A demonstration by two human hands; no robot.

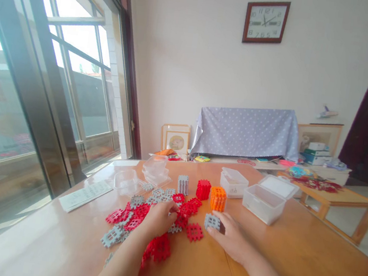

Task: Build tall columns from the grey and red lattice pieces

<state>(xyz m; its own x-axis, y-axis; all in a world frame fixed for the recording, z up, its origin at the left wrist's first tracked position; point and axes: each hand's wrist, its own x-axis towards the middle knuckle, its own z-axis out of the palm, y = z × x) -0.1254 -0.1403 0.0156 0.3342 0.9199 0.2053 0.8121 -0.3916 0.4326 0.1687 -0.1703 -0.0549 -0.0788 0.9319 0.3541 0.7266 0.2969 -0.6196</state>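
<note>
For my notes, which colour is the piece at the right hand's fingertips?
The piece is grey; head view.

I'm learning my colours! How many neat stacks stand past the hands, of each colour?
Gray stack: 1
Red stack: 1
Orange stack: 1
Total: 3

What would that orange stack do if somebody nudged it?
The orange stack might shift apart, since it looks built of separate layers. Its boxy shape probably won't roll, and the holes on top suggest it's fairly light.
</note>
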